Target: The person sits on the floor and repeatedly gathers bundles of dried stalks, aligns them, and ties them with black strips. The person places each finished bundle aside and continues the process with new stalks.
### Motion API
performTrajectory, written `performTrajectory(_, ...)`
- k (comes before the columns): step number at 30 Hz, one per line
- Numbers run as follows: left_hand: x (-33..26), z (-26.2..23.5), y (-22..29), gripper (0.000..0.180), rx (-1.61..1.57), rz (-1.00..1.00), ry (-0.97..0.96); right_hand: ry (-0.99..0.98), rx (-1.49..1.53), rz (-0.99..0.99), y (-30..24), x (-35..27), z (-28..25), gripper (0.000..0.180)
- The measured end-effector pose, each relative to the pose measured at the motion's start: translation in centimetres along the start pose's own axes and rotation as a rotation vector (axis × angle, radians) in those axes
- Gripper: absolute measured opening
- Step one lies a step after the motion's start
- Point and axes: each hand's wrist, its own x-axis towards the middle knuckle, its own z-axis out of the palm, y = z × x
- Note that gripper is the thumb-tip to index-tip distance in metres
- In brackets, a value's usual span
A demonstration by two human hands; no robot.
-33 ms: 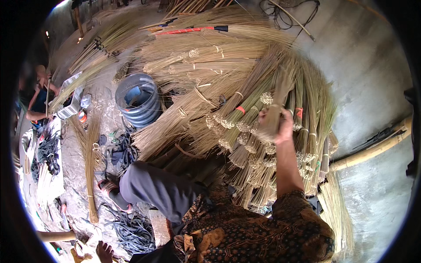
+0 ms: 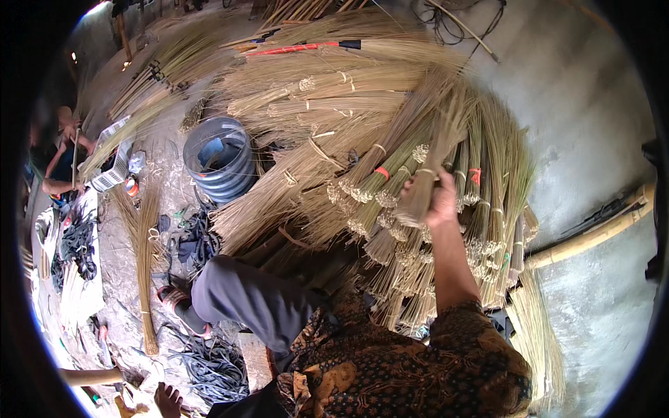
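Observation:
My right hand [image 2: 440, 202] is closed around a tied bundle of dry broom straw [image 2: 420, 188], which it holds over a large heap of similar bundles. The cut ends of the held bundle point toward me, and its long, thin tips fan away, slightly blurred. Beneath and around it lie tied straw bundles [image 2: 496, 188] with pale cut ends; one has a red tie [image 2: 382, 172]. My left hand does not show.
Left of the heap stands a grey ribbed bucket [image 2: 221, 184]. A loose straw bundle [image 2: 145, 279] and black strips [image 2: 209, 373] lie on the floor. A bamboo pole [image 2: 592, 237] rests along the right wall. Another person [image 2: 66, 150] sits at far left beside a white crate [image 2: 115, 167].
My right hand has shifted slightly left and toward me, carrying the straw bundle with it. The heap looks the same.

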Motion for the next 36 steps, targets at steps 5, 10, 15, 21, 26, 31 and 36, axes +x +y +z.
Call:
performTrajectory(5, -0.5, -0.2, 0.2, 0.054, -0.006, -0.098, -0.088, 0.157, -0.168, -0.24, 3.9, 0.9, 1.3, 0.031)
performTrajectory(10, -0.5, -1.0, -1.2, 0.056, -0.103, 0.049, -0.061, -0.142, -0.264, -0.105, 7.5, 0.3, 1.0, 0.03)
performTrajectory(15, -1.1, 0.0, -0.9, 0.059, -0.02, 0.064, -0.032, -0.445, -0.303, 0.086, 9.5, 1.2, 0.0, 0.022)
performTrajectory(21, -3.3, 0.5, -1.3, 0.059, -0.11, 0.193, -0.007, -0.522, -0.349, 0.131, 10.6, 0.3, 1.0, 0.021)
performTrajectory(26, -2.0, -0.4, -0.9, 0.057, -0.024, 0.097, 0.046, -0.191, -0.579, -0.019, 8.3, 2.1, 4.2, 0.04)
performTrajectory(31, -0.7, -0.5, -0.4, 0.054, -0.045, 0.119, 0.035, 0.015, -0.731, -0.186, 1.4, 9.7, 8.8, 0.07)
performTrajectory(36, -0.2, -1.2, -1.4, 0.055, -0.041, 0.117, 0.06, 0.446, -1.468, -0.759, -1.5, 14.5, 7.3, 0.081)
